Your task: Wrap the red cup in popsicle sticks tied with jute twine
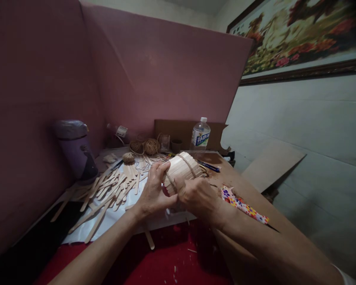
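Note:
A tilted cylinder of pale craft sticks (182, 166) is held over the near edge of the table. Two bands of jute twine (187, 163) run around it. My left hand (153, 189) grips its left side, with the thumb below and the fingers on top. My right hand (197, 194) is closed in a fist against its near end, by the lower twine band. Whatever those right fingers pinch is hidden. Loose craft sticks (118, 192) lie in a pile on white paper to the left.
A flower-patterned glue gun (245, 208) lies right of my hands. Behind stand a clear bottle (201, 136) and balls of twine (151, 146), with a blue pen (210, 166) nearer. A purple tumbler (78, 152) is at left. Red cloth (166, 265) hangs in front.

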Action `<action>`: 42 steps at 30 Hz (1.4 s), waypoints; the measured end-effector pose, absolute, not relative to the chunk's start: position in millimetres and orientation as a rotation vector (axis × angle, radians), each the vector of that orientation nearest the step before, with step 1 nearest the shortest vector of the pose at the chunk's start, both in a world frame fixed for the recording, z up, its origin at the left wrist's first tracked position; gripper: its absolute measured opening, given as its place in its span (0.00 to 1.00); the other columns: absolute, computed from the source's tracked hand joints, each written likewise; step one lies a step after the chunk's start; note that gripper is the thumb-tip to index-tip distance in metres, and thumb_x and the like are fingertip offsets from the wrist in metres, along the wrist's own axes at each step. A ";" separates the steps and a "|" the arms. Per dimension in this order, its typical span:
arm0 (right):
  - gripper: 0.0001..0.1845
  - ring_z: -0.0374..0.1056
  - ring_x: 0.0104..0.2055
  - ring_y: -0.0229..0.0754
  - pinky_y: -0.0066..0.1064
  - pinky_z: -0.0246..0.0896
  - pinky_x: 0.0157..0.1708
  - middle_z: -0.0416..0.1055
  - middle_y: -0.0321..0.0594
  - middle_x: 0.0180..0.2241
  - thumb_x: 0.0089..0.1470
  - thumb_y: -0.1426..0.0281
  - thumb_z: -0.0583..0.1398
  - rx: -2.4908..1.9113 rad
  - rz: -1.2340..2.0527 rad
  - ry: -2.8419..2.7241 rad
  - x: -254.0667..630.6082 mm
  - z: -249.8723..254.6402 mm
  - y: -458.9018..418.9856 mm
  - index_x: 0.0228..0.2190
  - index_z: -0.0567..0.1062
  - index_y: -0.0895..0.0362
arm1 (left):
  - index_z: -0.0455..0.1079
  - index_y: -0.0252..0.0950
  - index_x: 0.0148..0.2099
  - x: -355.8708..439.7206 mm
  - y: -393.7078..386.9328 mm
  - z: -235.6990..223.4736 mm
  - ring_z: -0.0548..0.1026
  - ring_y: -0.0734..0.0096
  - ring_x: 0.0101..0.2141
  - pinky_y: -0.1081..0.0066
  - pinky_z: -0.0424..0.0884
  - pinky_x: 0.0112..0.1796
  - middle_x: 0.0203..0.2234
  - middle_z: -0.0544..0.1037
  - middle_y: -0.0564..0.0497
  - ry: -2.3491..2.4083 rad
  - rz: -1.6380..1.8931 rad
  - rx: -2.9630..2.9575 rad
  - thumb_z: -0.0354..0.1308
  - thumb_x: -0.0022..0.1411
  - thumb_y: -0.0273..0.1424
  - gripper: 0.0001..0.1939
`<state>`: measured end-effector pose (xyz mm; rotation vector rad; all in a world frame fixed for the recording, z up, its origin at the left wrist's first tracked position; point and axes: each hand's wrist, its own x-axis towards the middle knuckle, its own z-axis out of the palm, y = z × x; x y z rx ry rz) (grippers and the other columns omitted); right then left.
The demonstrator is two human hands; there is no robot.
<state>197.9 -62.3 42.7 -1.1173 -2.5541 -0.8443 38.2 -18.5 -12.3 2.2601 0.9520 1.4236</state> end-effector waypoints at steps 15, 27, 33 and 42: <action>0.06 0.67 0.29 0.37 0.28 0.61 0.31 0.71 0.37 0.28 0.53 0.78 0.54 -0.918 0.175 -2.025 205.6 36.4 -75.7 0.32 0.68 0.57 | 0.56 0.43 0.59 29.4 -14.9 -11.1 0.61 0.52 0.55 0.59 0.72 0.44 0.55 0.59 0.45 0.928 1.357 1.952 0.68 0.46 0.33 0.39; 0.07 0.66 0.33 0.37 0.28 0.59 0.34 0.71 0.38 0.31 0.52 0.81 0.59 -1.034 0.103 -2.081 192.2 41.6 -64.8 0.30 0.75 0.60 | 0.57 0.42 0.60 24.3 -6.9 -16.1 0.68 0.57 0.50 0.60 0.72 0.44 0.53 0.64 0.46 0.913 1.365 1.796 0.67 0.46 0.33 0.39; 0.05 0.67 0.32 0.41 0.31 0.54 0.31 0.73 0.41 0.31 0.56 0.76 0.58 -1.261 -0.110 -2.221 181.2 50.3 -65.2 0.30 0.75 0.60 | 0.58 0.42 0.59 25.9 -9.1 -14.4 0.65 0.56 0.53 0.60 0.70 0.47 0.53 0.63 0.47 0.984 1.391 1.894 0.64 0.45 0.27 0.38; 0.07 0.68 0.31 0.42 0.33 0.51 0.29 0.73 0.42 0.31 0.59 0.75 0.56 -1.225 -0.409 -2.441 185.5 53.1 -61.6 0.31 0.74 0.61 | 0.57 0.43 0.60 30.7 -16.2 -11.0 0.63 0.54 0.55 0.58 0.69 0.49 0.53 0.61 0.46 0.975 1.413 1.986 0.62 0.44 0.24 0.39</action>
